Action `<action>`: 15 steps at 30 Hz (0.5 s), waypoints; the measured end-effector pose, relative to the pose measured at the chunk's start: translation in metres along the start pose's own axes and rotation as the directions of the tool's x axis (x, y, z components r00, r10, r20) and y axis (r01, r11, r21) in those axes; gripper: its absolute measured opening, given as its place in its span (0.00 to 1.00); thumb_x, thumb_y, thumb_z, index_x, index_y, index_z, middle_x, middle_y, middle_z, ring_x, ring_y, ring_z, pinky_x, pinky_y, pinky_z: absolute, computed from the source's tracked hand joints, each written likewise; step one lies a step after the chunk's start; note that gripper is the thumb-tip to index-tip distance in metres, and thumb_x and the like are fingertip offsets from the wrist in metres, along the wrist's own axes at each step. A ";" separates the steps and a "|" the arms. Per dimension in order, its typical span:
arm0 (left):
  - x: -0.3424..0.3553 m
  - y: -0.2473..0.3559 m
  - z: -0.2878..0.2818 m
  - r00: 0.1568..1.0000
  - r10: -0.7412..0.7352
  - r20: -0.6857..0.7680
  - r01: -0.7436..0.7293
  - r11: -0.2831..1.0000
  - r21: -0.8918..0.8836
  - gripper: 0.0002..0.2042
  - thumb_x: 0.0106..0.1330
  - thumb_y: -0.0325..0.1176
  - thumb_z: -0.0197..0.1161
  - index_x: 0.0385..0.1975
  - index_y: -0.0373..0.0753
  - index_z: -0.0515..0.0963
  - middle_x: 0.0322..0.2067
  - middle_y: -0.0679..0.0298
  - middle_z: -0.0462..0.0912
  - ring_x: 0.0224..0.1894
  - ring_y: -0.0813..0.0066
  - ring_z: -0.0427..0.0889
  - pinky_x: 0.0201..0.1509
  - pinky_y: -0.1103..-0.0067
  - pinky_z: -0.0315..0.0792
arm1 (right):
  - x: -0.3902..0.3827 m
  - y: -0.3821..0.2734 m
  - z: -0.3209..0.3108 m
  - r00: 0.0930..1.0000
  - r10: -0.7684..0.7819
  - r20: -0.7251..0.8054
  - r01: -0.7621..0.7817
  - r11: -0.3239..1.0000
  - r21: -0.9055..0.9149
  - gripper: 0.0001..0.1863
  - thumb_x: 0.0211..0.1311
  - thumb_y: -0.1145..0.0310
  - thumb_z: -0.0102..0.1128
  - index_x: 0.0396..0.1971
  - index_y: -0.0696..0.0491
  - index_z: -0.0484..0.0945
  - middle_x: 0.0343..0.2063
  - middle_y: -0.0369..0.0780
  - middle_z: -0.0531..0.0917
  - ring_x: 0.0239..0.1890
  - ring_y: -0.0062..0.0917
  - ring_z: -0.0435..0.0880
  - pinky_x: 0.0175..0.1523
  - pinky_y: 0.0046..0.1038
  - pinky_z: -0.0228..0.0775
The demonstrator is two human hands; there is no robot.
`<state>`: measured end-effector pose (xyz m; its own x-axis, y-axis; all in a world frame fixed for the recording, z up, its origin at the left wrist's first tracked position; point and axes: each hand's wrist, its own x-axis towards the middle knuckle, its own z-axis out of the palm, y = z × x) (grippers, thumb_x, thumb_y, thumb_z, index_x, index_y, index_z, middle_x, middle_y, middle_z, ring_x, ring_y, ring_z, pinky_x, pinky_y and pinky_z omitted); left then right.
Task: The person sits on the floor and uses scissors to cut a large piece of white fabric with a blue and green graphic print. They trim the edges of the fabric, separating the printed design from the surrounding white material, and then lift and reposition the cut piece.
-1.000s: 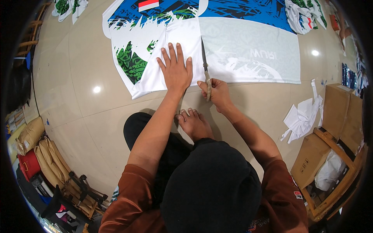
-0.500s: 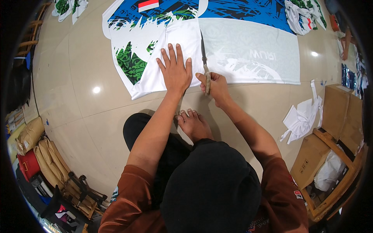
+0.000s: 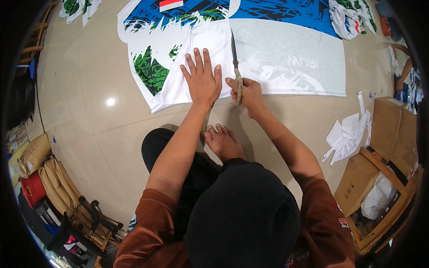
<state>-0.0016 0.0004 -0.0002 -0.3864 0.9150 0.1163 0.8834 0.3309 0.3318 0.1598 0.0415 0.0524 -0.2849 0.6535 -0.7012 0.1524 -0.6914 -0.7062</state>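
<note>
A large printed fabric (image 3: 156, 44), white with blue, green and black patterns, lies spread on the floor. My left hand (image 3: 203, 82) rests flat on its white part, fingers stretched out. In my right hand (image 3: 250, 96) is a pair of scissors (image 3: 237, 67) with wrapped handles. Their blades point away from me, along the line between the bright white cloth on the left and the paler grey-white panel (image 3: 290, 58) on the right. Whether the blades are parted is hard to see.
White fabric scraps (image 3: 346, 136) lie on the tiles at right, by cardboard boxes (image 3: 357, 183) and a wooden frame (image 3: 389, 219). More patterned cloth (image 3: 353, 20) is bunched at the far right. Brown wrapped packages (image 3: 58, 183) stand at left. Another person's arm (image 3: 405, 69) shows at the right edge.
The scissors and my right hand have shifted very slightly. My left hand stays about where it was. Another person's arm has come into sight at the far right.
</note>
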 end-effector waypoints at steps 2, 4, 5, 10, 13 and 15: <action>0.000 0.000 0.000 1.000 0.001 0.002 -0.001 1.000 -0.008 0.34 0.82 0.51 0.46 0.81 0.38 0.58 0.81 0.44 0.54 0.82 0.30 0.47 0.81 0.36 0.39 | 0.004 -0.004 0.001 1.000 -0.003 0.001 0.003 1.000 0.008 0.20 0.62 0.54 0.82 0.28 0.52 0.80 0.20 0.34 0.81 0.20 0.16 0.76 0.27 0.21 0.65; 0.000 0.000 -0.001 1.000 0.004 0.000 -0.004 1.000 -0.011 0.34 0.82 0.51 0.46 0.81 0.38 0.58 0.81 0.43 0.54 0.82 0.30 0.47 0.81 0.36 0.39 | 0.010 -0.005 0.001 1.000 -0.007 0.002 0.007 1.000 0.007 0.21 0.61 0.54 0.82 0.27 0.53 0.80 0.20 0.35 0.81 0.21 0.16 0.77 0.28 0.22 0.66; 0.000 0.000 -0.001 1.000 0.007 -0.003 -0.007 1.000 -0.010 0.34 0.82 0.51 0.46 0.81 0.38 0.58 0.81 0.43 0.54 0.82 0.29 0.47 0.81 0.36 0.39 | 0.012 -0.004 0.000 1.000 -0.008 0.004 0.008 1.000 0.002 0.22 0.61 0.53 0.83 0.26 0.54 0.80 0.20 0.35 0.82 0.21 0.17 0.77 0.28 0.22 0.68; -0.001 0.000 -0.001 1.000 0.008 -0.006 -0.008 1.000 -0.014 0.34 0.82 0.51 0.46 0.82 0.38 0.57 0.81 0.43 0.54 0.82 0.29 0.47 0.81 0.36 0.39 | 0.015 -0.004 0.000 1.000 -0.016 0.017 0.016 1.000 0.008 0.22 0.61 0.54 0.83 0.26 0.55 0.80 0.21 0.36 0.83 0.21 0.17 0.78 0.28 0.22 0.69; 0.000 0.001 -0.001 1.000 0.004 0.000 -0.004 1.000 -0.011 0.34 0.82 0.51 0.46 0.82 0.38 0.57 0.82 0.43 0.54 0.82 0.30 0.47 0.81 0.36 0.39 | 0.016 -0.001 -0.002 0.999 -0.024 0.024 0.024 1.000 0.011 0.22 0.61 0.56 0.83 0.26 0.56 0.81 0.21 0.37 0.83 0.21 0.17 0.78 0.28 0.21 0.69; 0.000 0.001 -0.001 1.000 -0.001 0.007 0.001 1.000 -0.008 0.34 0.82 0.51 0.46 0.82 0.38 0.57 0.82 0.43 0.53 0.82 0.30 0.47 0.81 0.36 0.39 | 0.016 -0.001 -0.002 1.000 -0.024 0.015 0.024 1.000 0.005 0.21 0.61 0.56 0.83 0.26 0.56 0.81 0.21 0.37 0.83 0.21 0.17 0.78 0.28 0.20 0.68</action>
<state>-0.0010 0.0005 0.0015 -0.3853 0.9162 0.1099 0.8810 0.3298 0.3393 0.1574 0.0531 0.0416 -0.3023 0.6657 -0.6822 0.1402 -0.6769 -0.7226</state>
